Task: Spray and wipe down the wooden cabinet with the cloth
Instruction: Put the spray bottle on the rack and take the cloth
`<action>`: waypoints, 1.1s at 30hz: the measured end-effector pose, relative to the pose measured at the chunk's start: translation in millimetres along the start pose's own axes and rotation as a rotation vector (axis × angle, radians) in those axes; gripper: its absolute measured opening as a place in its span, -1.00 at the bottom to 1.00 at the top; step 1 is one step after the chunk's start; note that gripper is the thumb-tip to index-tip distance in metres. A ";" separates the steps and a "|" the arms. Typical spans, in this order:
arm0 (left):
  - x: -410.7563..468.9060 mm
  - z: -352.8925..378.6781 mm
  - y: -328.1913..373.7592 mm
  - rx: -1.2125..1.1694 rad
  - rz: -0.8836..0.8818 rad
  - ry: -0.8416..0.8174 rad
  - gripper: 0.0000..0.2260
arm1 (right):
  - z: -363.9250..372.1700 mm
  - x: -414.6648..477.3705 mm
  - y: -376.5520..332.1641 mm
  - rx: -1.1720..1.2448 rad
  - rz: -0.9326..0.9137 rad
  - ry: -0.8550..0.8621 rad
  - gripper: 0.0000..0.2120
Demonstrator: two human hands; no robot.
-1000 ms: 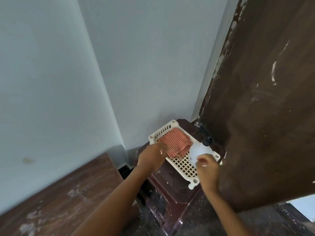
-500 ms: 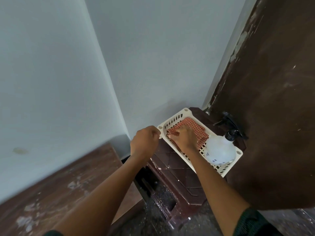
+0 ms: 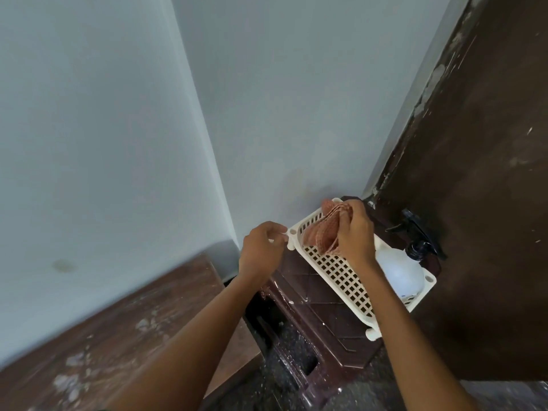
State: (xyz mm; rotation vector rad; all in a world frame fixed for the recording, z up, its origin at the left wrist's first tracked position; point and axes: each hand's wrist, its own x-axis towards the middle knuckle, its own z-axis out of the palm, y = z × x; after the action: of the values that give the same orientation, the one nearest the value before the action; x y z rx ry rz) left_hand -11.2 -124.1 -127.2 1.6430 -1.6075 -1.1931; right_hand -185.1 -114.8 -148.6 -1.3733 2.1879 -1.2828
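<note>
— Where's the cloth (image 3: 321,232)?

— I see it bunched in the right hand (image 3: 355,232), fingers curled round its upper folds. It's lifted off the floor of the basket (image 3: 341,277) at the far end, and its lower edge hangs just above the lattice.

— And the other hand?

— The left hand (image 3: 261,250) is apart from the right, at the basket's near corner. Its fingers are curled there, and as far as I can make out they pinch that corner, steadying it.

— How will the cloth handle?

— I'd say light and limp. It droops in pleats, so a grip on one edge will leave the rest dangling. I'd gather it into a pad in the palm before wiping. It isn't fragile or slippery.

— The bottle (image 3: 398,274)?

— It lies on its side in the basket's other end, just beside the right wrist, with its black cap towards the cabinet (image 3: 489,203). The body is smooth and rounded and could roll or slip, so I'd take it at the neck under the cap. I can't tell how full it is.

— Anything else?

— The basket sits on a dark stool (image 3: 326,321) right by the cabinet, so the reach is short. I'd judge that neither spraying nor wiping has begun.
</note>
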 end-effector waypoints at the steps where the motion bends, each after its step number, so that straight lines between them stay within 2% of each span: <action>1: 0.0 -4.2 3.2 -0.040 0.011 0.020 -0.78 | -11.0 -2.7 -11.5 0.044 -0.047 -0.029 -0.84; 4: -1.1 -20.0 15.8 -0.106 0.043 0.067 -0.81 | -31.8 -14.5 -50.6 0.343 -0.045 -0.168 -0.89; 7: -7.6 -48.0 26.6 -0.160 0.038 0.129 -0.65 | -36.3 -29.2 -87.8 0.711 0.061 -0.343 -0.81; 10: -24.0 -88.0 28.0 -0.274 -0.021 0.057 -0.66 | -26.0 -47.2 -110.5 1.074 0.251 -0.474 -0.81; 12: -46.1 -114.1 17.0 -0.311 -0.033 -0.035 -0.70 | -9.8 -65.2 -120.6 1.213 0.373 -0.522 -0.88; 13: -56.9 -122.9 8.0 -0.312 -0.012 -0.023 -0.74 | -0.5 -73.7 -120.8 1.259 0.422 -0.544 -0.93; 16: -90.0 -147.4 -33.7 -0.352 -0.024 0.136 -0.80 | 31.4 -111.3 -122.8 1.380 0.514 -0.646 -0.87; 19: -119.8 -174.8 -73.9 -0.364 -0.117 0.272 -0.79 | 57.6 -157.6 -135.4 1.412 0.634 -0.772 -0.78; 22: -152.8 -204.4 -111.0 -0.356 -0.210 0.246 -0.81 | 81.4 -204.1 -146.7 1.353 0.738 -0.846 -0.68; 26: -210.3 -237.9 -159.1 -0.465 -0.264 0.234 -0.83 | 117.0 -264.7 -147.6 1.276 0.767 -1.016 -0.61; 31: -268.0 -253.8 -200.3 -0.686 -0.274 0.272 -0.75 | 147.4 -341.0 -152.1 1.129 0.760 -1.147 -0.67; 33: -281.0 -259.2 -210.0 -0.793 -0.259 0.265 -0.74 | 155.9 -361.8 -154.0 1.098 0.787 -1.122 -0.70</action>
State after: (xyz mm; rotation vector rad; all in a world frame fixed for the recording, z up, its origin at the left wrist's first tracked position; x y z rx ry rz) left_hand 345.7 126.7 -128.8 1.4016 -0.6259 -1.4176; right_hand 190.4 73.3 -198.6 -0.4181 0.7799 -0.7786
